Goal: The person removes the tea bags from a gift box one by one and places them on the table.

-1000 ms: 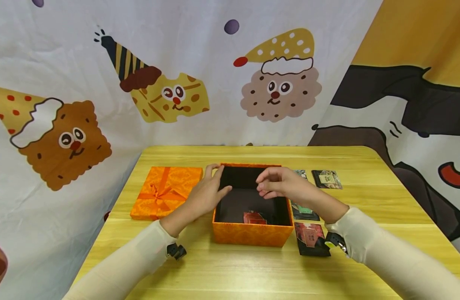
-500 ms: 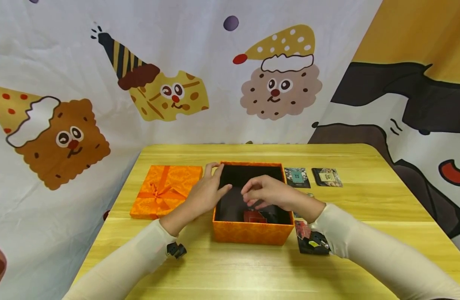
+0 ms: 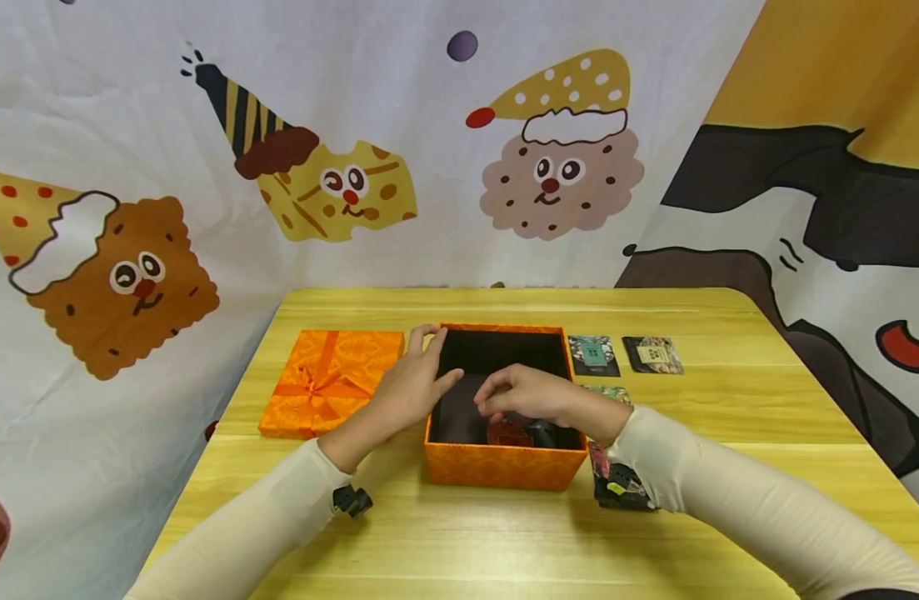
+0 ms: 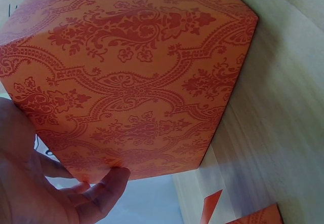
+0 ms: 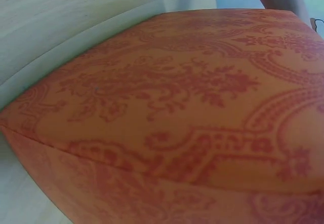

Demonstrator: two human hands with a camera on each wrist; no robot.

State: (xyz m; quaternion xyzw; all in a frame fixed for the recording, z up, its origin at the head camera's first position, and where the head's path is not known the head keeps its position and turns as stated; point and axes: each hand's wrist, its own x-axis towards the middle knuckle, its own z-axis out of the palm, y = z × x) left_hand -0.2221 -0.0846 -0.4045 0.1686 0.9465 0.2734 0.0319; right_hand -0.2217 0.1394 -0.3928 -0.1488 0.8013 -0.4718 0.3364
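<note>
An orange patterned gift box (image 3: 504,468) with a black inside stands uncovered at mid-table. My left hand (image 3: 410,387) holds its left rim, fingers toward the far corner and thumb over the opening; the left wrist view shows a finger against the outer wall (image 4: 126,92). Inside, near the front wall, lies a red packet (image 3: 507,433), with a dark shape (image 3: 543,433) beside it. My right hand (image 3: 526,393) reaches over the right rim into the box, fingers bent above the red packet. I cannot tell whether it pinches anything. Box walls (image 5: 192,102) hide this hand in the right wrist view.
The orange lid (image 3: 327,383) with a ribbon bow lies left of the box. To the right lie a teal-labelled packet (image 3: 594,355), a yellow-labelled packet (image 3: 654,356), a partly covered green packet (image 3: 612,393) and a red-and-black packet (image 3: 616,497) under the right wrist.
My right hand has moved left and down, from above the box's right side to low inside it, uncovering the teal-labelled packet. The left hand has stayed at the rim.
</note>
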